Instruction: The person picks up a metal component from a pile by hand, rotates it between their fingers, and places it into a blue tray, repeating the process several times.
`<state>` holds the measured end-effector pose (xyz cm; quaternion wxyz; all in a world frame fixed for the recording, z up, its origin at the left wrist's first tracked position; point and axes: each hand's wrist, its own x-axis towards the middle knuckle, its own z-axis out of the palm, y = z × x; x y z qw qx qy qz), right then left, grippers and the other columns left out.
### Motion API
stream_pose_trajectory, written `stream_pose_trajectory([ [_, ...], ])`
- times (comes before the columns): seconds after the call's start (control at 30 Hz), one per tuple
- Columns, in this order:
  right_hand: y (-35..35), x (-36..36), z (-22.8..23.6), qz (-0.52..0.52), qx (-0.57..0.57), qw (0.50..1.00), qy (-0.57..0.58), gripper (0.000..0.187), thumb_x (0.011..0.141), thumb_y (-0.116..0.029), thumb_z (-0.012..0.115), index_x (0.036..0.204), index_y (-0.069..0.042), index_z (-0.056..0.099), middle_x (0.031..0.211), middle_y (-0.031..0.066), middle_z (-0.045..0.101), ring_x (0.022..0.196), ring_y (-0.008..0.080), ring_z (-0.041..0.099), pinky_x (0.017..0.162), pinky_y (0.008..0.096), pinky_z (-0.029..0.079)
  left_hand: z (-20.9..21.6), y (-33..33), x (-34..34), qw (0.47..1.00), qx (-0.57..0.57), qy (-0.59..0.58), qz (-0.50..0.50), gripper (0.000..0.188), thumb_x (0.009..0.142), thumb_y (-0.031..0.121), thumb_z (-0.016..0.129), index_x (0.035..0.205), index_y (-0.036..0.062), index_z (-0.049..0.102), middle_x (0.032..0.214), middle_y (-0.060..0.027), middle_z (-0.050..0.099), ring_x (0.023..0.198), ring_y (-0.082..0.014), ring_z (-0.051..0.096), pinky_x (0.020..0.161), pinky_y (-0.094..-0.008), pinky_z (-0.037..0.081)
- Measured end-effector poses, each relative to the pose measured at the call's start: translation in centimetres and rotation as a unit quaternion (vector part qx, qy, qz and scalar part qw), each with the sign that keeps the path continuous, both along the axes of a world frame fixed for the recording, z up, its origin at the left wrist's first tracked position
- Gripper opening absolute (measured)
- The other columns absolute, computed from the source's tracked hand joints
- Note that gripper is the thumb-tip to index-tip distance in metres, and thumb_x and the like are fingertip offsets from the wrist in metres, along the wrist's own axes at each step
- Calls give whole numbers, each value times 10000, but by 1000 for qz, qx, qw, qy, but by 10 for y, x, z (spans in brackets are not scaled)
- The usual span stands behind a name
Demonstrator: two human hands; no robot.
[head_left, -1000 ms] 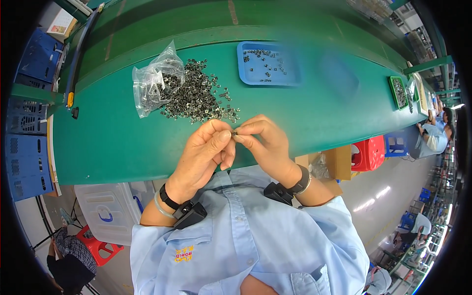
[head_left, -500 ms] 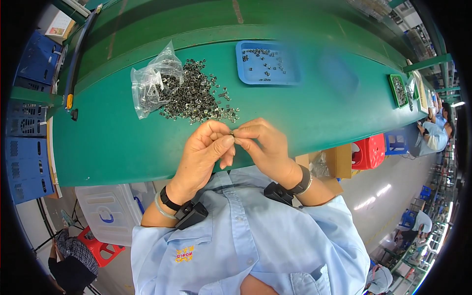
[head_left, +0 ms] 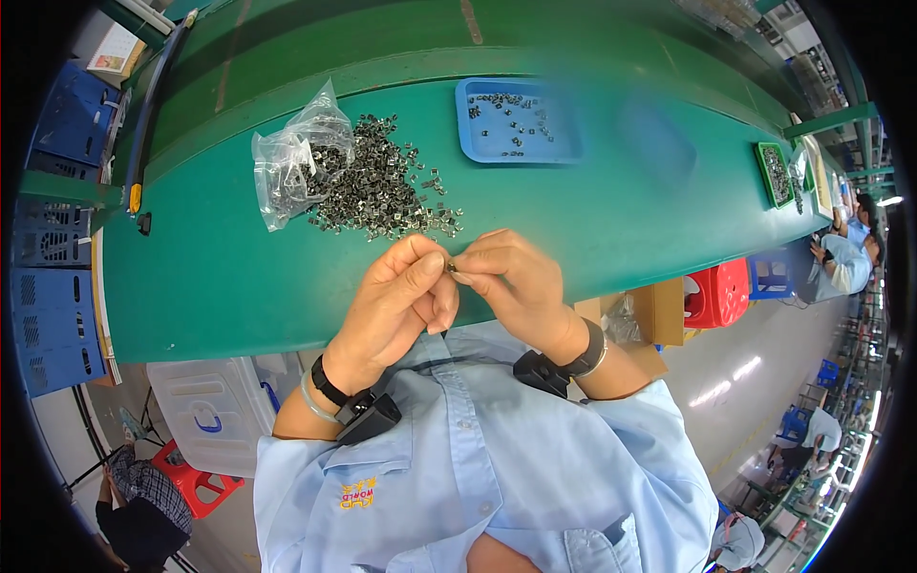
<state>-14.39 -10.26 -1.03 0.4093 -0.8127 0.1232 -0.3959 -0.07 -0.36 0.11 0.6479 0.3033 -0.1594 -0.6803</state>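
Note:
Close in front of my chest, over the front edge of the green table, my two hands meet at the fingertips. My right hand (head_left: 519, 286) is closed, its thumb and index finger pinching a tiny dark and shiny metal part (head_left: 451, 268). Against the same part my left hand (head_left: 394, 298) is closed too, thumb on index finger, its other fingers curled below. The fingers cover most of the part. Just beyond the hands lies a heap of small black and silver metal parts (head_left: 377, 181), spilling from a clear plastic bag (head_left: 296, 158).
A shallow blue tray (head_left: 521, 155) with scattered small parts stands farther back, right of the heap. Green trays (head_left: 772, 177) sit at the table's far right. Below the edge are a cardboard box (head_left: 659, 315), a red stool (head_left: 716, 294) and a lidded plastic bin (head_left: 210, 406). Other people sit nearby.
My left thumb has slid up and back along the index finger, and its hand has turned slightly. My right hand keeps its pinch almost in place. Heap and tray look unchanged.

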Motion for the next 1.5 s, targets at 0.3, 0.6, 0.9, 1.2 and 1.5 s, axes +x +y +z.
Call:
stream_pose_trajectory([
  [0.3, 2, 0, 0, -10, 1, 1000, 0, 141, 783, -22, 670, 914, -59, 631, 877, 72, 647, 797, 233, 622, 685, 316, 503, -8, -3, -3, 999, -14, 41, -4, 152, 938, 212, 545, 908, 67, 512, 616, -52, 540, 490, -133, 468, 437, -250, 342],
  [0.6, 3, 2, -2, -10, -19, 1000, -1, 177, 761, 2, 680, 923, -52, 631, 892, 83, 650, 813, 245, 639, 671, 319, 520, -5, -2, -4, 1000, -2, 8, 21, 157, 921, 214, 576, 899, 72, 513, 622, -49, 547, 500, -122, 476, 435, -246, 338],
  [0.9, 3, 3, -4, -15, -26, 1000, 3, 165, 766, 5, 677, 912, -51, 625, 876, 92, 641, 830, 256, 647, 685, 326, 527, -4, -2, -3, 999, 5, -26, 31, 148, 923, 210, 574, 913, 76, 511, 654, -49, 561, 540, -114, 510, 448, -235, 362],
  [1.2, 1, 4, 3, 25, 115, 993, 10, 111, 813, -18, 649, 914, -52, 616, 864, 69, 624, 808, 197, 602, 707, 305, 492, -9, 0, 1, 1000, -8, -17, 10, 151, 932, 218, 559, 948, 75, 515, 678, -48, 559, 563, -115, 511, 478, -232, 383],
  [1.5, 2, 5, -2, 50, 225, 973, -17, 80, 839, -33, 635, 915, -55, 620, 885, 44, 599, 852, 157, 573, 771, 286, 465, -3, 0, -3, 999, -12, -27, 13, 151, 934, 214, 557, 963, 73, 512, 679, -47, 554, 566, -112, 508, 488, -228, 393],
])
